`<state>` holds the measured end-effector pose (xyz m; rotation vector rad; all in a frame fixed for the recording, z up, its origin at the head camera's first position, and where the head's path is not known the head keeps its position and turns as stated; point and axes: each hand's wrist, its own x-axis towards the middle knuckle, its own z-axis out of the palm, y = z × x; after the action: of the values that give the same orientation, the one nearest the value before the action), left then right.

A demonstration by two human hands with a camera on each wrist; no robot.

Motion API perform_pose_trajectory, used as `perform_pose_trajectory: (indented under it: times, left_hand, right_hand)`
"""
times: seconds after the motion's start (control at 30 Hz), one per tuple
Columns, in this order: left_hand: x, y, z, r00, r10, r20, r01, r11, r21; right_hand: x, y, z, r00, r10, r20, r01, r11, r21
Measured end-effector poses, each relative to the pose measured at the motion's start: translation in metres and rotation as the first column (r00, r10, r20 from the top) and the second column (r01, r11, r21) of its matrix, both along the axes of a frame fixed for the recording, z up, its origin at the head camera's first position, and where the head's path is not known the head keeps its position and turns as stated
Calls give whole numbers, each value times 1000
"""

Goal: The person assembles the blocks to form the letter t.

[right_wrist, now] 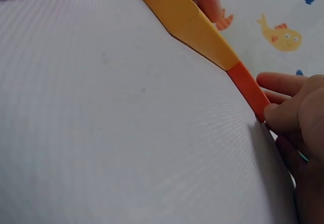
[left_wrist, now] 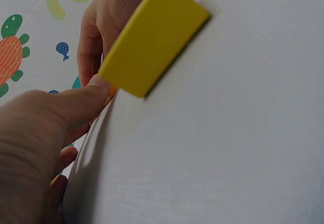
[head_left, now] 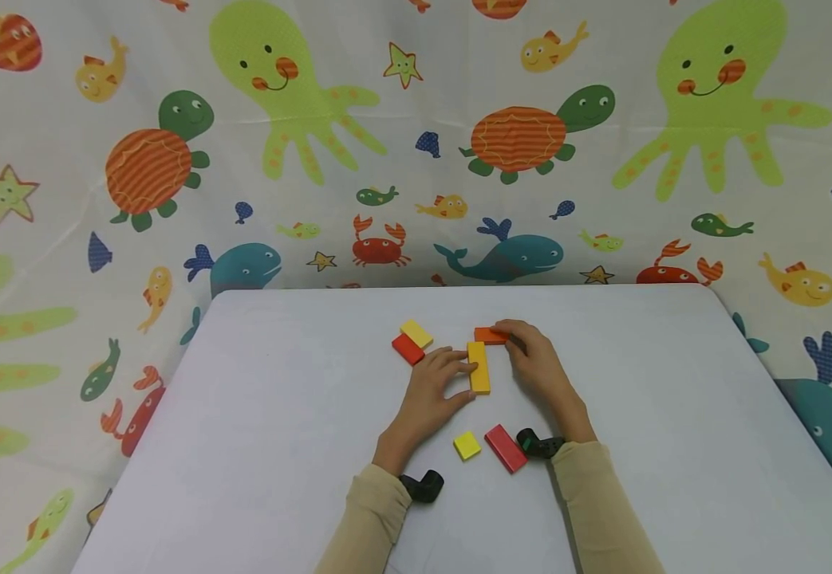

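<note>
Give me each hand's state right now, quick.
Left hand: closed, holding the long amber block between thumb and fingers.
Right hand: closed, holding the orange block between thumb and fingers.

A long yellow-orange block (head_left: pixel 481 376) lies on the white table (head_left: pixel 279 438), one short end facing away. An orange block (head_left: pixel 486 336) lies sideways right at that far end, touching it and sticking out to the right.
</note>
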<state>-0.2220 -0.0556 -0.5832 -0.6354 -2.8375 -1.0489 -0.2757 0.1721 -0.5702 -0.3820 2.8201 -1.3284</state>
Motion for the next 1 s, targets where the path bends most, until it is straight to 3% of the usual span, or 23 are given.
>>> perform_pose_trajectory:
  times: [0.23,0.5,0.73,1.0]
  left_hand:
    - [0,0,1,1000,4,-30,-4,1000,-1]
    - [0,1,2,1000,8,-8,-7,1000,2]
    - [1,1,3,1000,4,-2,-4,1000,-8]
    - [-1,0,3,1000,-11,1,11,1000,-12]
  right_hand:
    - [-1,0,-1,999,-10,-31,10,1000,10]
    - [-2,-1,2,996,-20,-85,18,1000,-24]
    - [-4,-4,-3,997,51,-52,-49,999,23]
    - [-4,-5,-7,992,91,-84,-85,993,76]
